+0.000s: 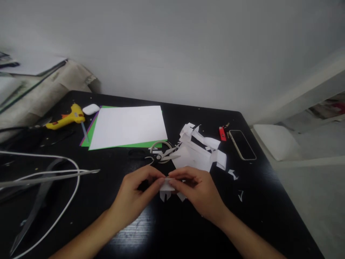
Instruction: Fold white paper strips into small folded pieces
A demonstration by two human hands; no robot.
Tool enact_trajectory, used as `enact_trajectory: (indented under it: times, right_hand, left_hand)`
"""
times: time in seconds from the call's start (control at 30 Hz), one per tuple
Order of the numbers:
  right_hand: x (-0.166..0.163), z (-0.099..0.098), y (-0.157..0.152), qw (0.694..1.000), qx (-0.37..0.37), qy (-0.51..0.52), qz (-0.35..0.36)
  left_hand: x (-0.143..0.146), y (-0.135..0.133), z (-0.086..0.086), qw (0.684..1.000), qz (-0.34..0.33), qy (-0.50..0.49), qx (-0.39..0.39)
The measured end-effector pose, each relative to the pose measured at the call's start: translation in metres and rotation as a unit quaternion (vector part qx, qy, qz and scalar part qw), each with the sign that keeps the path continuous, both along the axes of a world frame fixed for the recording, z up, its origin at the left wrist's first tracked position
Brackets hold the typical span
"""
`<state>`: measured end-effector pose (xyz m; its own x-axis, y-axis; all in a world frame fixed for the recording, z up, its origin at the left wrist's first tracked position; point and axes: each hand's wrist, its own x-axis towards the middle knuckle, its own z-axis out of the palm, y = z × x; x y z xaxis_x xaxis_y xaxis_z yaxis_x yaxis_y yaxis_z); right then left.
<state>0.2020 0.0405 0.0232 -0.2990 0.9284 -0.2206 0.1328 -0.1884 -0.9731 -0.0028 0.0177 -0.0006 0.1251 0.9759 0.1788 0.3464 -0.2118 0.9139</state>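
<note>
Between my two hands is a small white piece of paper (167,185), pinched near its upper edge from both sides. My left hand (137,190) closes thumb and forefinger on its left end. On the right end, my right hand (198,189) pinches it the same way, fingers bent over the top. White paper flaps hang below the fingertips; whether they belong to the same piece I cannot tell. Just beyond my hands lie scissors (159,157) with open blades, beside a roll of tape (151,148). Cut white paper scraps (192,154) are heaped behind my right hand.
White sheets (129,126) lie over green sheets (159,144) at the back. A yellow glue gun (67,118) and a white case (91,109) stand left of them. White cable (67,207) loops at the left. A red lighter (222,133) and a phone (242,145) lie right.
</note>
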Motion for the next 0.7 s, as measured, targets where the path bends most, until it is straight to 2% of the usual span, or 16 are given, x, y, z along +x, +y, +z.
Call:
enact_trajectory:
  times: [0.17, 0.37, 0.53, 0.7]
  right_hand:
    - [0.0004, 0.0005, 0.0008, 0.998, 0.033, -0.050, 0.028]
    - [0.0012, -0.0002, -0.0017, 0.994, 0.081, -0.072, 0.019]
    - [0.0008, -0.0018, -0.0026, 0.996, 0.060, -0.055, -0.031]
    - [-0.0005, -0.0007, -0.0033, 0.999, 0.038, -0.013, -0.016]
  left_hand:
    - [0.0002, -0.0021, -0.0063, 0.999, -0.017, 0.011, 0.029]
    - [-0.0017, -0.0040, -0.0049, 0.997, -0.038, 0.028, 0.066]
    - [-0.0044, -0.0070, -0.0029, 0.997, -0.057, 0.007, 0.048]
    - [0.0002, -0.0079, -0.0071, 0.998, -0.020, 0.006, 0.058]
